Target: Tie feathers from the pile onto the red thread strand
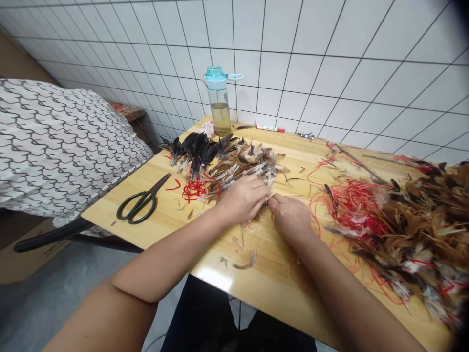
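Observation:
Close together over the middle of the wooden table (pixel 273 259), my left hand (pixel 246 196) and my right hand (pixel 292 216) meet at the fingertips. Both are closed in a pinch, and what they hold is too small and hidden to make out. Just beyond my left hand lies a pile of brown and pale feathers (pixel 252 159). Black feathers (pixel 200 147) sit at its left end, with a tangle of red string (pixel 194 189) in front of them. A few loose feather bits (pixel 246 261) are scattered on the wood nearer to me.
Black-handled scissors (pixel 141 201) lie at the left. A water bottle (pixel 220 105) stands near the tiled wall, with a red-and-white marker (pixel 270 128) beside it. On the right are pink-red string (pixel 355 205) and a large heap of brown feathers (pixel 428 210). Patterned cloth (pixel 69 146) hangs at far left.

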Demonstrator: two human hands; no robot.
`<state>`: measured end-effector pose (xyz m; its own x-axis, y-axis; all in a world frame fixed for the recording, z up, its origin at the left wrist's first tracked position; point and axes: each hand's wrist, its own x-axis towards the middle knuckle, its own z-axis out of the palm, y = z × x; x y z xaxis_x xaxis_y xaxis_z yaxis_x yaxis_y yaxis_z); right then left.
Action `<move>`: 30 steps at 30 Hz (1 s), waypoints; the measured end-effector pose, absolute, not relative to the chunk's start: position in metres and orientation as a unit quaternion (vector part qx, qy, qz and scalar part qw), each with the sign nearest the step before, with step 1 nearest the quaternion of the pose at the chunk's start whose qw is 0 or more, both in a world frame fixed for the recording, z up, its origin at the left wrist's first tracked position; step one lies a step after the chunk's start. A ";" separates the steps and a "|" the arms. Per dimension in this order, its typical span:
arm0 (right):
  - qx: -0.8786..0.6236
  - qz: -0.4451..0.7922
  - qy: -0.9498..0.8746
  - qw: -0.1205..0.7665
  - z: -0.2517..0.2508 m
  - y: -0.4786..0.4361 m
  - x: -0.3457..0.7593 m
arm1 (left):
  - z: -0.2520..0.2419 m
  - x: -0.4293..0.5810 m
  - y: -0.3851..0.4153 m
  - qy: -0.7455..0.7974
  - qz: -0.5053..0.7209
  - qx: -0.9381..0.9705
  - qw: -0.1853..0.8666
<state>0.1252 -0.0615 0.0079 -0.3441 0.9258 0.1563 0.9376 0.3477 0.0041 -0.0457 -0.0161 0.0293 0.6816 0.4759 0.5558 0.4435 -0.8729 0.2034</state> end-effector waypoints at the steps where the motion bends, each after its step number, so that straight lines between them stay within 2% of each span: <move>1: -0.555 -0.017 -0.829 0.075 0.007 -0.061 0.125 | 0.032 -0.050 -0.011 0.248 0.307 0.917 0.064; 3: -0.526 0.068 -0.837 0.133 0.006 -0.061 0.125 | 0.034 -0.057 -0.003 0.245 0.303 0.910 0.145; 6: -0.485 0.242 -0.789 0.290 0.004 -0.061 0.124 | 0.032 -0.061 0.004 0.253 0.316 0.873 0.271; 8: -0.481 0.372 -0.692 0.390 0.002 -0.061 0.122 | 0.026 -0.058 0.006 0.252 0.335 0.838 0.350; 10: -0.486 0.482 -0.572 0.453 -0.001 -0.060 0.121 | 0.020 -0.053 0.006 0.260 0.348 0.813 0.387; 15: -0.448 0.587 -0.401 0.542 -0.002 -0.053 0.119 | 0.015 -0.041 -0.003 0.287 0.377 0.843 0.255; 23: -0.434 0.644 -0.321 0.542 -0.002 -0.049 0.122 | 0.017 -0.033 -0.019 0.248 0.360 0.897 0.069; 27: -0.420 0.662 -0.327 0.528 -0.008 -0.048 0.123 | 0.016 -0.032 -0.022 0.225 0.339 0.913 0.031; 30: -0.404 0.675 -0.321 0.528 -0.009 -0.048 0.123 | 0.017 -0.032 -0.021 0.217 0.353 0.907 0.068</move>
